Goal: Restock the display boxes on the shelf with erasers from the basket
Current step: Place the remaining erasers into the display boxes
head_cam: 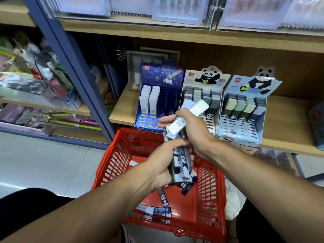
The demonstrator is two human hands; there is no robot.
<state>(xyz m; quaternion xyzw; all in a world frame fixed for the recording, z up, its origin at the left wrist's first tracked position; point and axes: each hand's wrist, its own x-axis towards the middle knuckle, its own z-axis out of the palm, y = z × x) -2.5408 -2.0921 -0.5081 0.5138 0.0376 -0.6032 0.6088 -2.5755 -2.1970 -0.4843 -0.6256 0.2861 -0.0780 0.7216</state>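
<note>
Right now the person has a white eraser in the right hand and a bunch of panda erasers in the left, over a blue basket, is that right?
Not quite: the basket is red, not blue, as the head view shows. The rest holds: the right hand grips a white eraser, and the left hand holds a bunch of panda erasers over the basket.

The basket (208,195) is red plastic, and the erasers (181,165) gripped over it wear white sleeves printed with black-and-white pandas. One display box (162,79) is deep blue with a starry space print; its two neighbours, cream (206,79) and pale blue (245,85), carry panda pictures on a light wooden shelf (289,130).
</note>
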